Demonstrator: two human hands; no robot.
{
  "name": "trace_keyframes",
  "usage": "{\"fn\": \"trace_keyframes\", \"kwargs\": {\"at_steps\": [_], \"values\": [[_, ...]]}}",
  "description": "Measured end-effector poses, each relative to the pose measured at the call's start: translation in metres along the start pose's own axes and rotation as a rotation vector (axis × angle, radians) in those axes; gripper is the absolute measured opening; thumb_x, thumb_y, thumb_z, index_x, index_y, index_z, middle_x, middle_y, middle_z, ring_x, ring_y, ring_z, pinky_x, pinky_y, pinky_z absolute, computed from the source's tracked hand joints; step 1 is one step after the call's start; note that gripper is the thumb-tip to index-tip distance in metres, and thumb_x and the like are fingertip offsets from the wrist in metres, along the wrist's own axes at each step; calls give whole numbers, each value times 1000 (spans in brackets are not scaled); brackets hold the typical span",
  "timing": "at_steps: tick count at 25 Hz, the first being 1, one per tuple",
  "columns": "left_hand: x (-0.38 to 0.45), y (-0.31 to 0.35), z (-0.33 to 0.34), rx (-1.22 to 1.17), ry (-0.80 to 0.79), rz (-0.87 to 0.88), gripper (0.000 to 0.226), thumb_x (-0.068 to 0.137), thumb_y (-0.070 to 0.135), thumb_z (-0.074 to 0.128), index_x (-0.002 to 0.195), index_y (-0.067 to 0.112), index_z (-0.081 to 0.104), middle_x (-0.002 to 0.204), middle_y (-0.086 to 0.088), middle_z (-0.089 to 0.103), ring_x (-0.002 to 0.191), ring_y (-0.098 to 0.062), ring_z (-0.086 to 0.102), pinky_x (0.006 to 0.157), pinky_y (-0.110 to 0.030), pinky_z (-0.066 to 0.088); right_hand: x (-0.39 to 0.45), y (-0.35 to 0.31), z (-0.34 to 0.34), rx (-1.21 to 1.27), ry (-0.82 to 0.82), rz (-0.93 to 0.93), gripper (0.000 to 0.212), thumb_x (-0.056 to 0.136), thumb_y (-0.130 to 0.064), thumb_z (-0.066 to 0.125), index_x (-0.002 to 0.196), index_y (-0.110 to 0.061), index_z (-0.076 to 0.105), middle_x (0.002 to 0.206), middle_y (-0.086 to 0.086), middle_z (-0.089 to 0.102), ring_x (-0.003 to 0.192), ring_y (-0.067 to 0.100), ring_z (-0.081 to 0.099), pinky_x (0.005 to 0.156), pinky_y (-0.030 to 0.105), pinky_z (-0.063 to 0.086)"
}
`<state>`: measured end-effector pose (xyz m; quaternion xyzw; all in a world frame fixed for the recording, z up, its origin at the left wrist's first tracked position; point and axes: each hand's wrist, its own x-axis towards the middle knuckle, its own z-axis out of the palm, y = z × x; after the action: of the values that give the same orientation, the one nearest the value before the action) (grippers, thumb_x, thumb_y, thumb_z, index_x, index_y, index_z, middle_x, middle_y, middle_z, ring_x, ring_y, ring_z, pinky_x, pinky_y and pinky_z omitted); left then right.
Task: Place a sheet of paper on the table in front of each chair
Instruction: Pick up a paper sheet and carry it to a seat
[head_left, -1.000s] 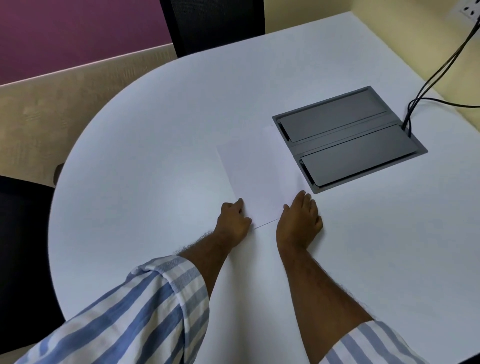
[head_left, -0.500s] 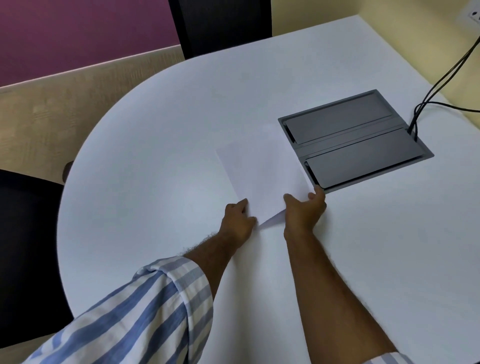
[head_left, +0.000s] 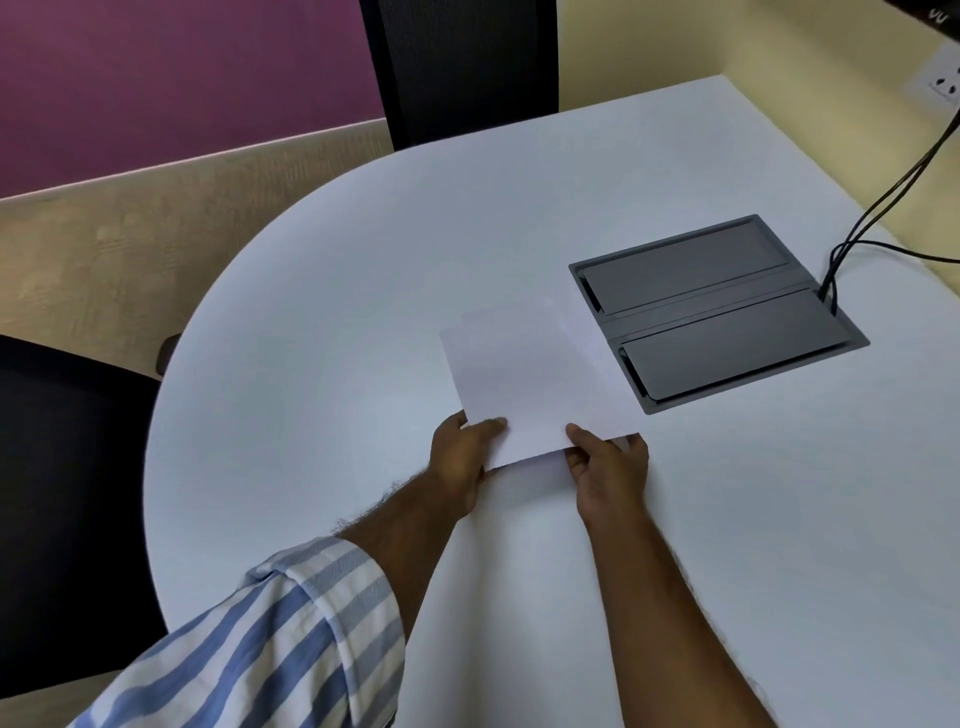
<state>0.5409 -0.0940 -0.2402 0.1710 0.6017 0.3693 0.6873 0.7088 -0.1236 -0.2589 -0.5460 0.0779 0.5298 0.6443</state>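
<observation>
A white sheet of paper (head_left: 524, 379) is held near the middle of the white table (head_left: 311, 322), its near edge raised off the surface. My left hand (head_left: 465, 462) pinches the sheet's near left corner with the thumb on top. At the near right corner my right hand (head_left: 608, 467) grips it the same way. More paper seems to lie under it, though I cannot tell how much. One black chair (head_left: 457, 62) stands at the table's far side and another black chair (head_left: 67, 493) at its left.
A grey cable box (head_left: 717, 312) with two flaps is set into the table right of the paper. Black cables (head_left: 878, 208) run from its far corner up to the right, near a wall socket (head_left: 935, 85). Beige floor lies to the left.
Both hands went from resting flat at the paper's near edge to pinching it. The near edge has lifted off the table.
</observation>
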Motion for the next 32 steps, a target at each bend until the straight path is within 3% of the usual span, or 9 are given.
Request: {"fn": "trace_keyframes", "kwargs": {"at_steps": [3,5,7,9,15,21,25,29,32], "values": [[-8,13,-10,116,56,78,37,84,-1,74,116,17,71,101,-3,82,89,-23,80,79,-38,66,-8,2,-11,34,79,52,62,82,11,80,138,-6,59,123,18,71,94,29,75,70,40,65],[-20,28,-24,204,34,111,44,84,0,75,121,23,67,99,0,82,86,-21,80,77,-37,65,-7,-6,-20,37,109,195,34,89,-6,79,120,-1,65,120,19,68,93,32,71,70,44,62],[-33,46,-44,311,-32,131,53,84,1,76,130,23,64,105,-4,82,94,-27,79,87,-47,64,-8,-14,-25,-121,29,355,28,93,-24,76,109,-3,67,116,15,71,100,32,68,74,47,58],[-47,65,-71,400,-153,140,58,84,2,77,136,24,62,113,-9,80,102,-34,77,93,-55,61,-11,-14,-24,-306,-103,459,39,94,-34,73,117,-3,70,108,14,79,99,29,71,77,43,57],[-79,123,-162,588,-416,106,60,82,10,82,135,33,65,123,-12,76,111,-37,74,96,-52,59,-53,26,20,-342,-283,493,37,92,-15,77,126,-2,71,118,20,77,101,33,75,78,44,65],[-91,159,-256,446,-55,172,61,74,21,90,129,36,68,114,-11,77,124,-5,58,79,-33,63,-105,82,72,-396,-301,288,30,94,-7,75,124,-2,72,116,16,79,105,30,76,81,39,64],[-93,153,-304,179,35,195,59,77,20,87,132,27,65,117,-13,78,103,-31,77,80,-40,64,-140,123,99,-375,-222,157,23,94,-13,77,117,-10,75,107,7,81,98,23,76,68,29,63],[-86,134,-341,71,100,161,59,79,16,84,132,24,62,110,-10,80,94,-32,79,73,-39,64,-165,176,128,-337,-99,93,11,94,-13,79,104,-14,78,96,2,80,86,19,76,62,26,62],[-70,124,-357,35,210,139,62,78,5,80,133,22,58,99,-10,82,88,-30,80,67,-37,65,-173,215,149,-357,-2,29,5,95,-11,76,100,-13,76,95,3,78,80,19,74,70,32,61]]}}
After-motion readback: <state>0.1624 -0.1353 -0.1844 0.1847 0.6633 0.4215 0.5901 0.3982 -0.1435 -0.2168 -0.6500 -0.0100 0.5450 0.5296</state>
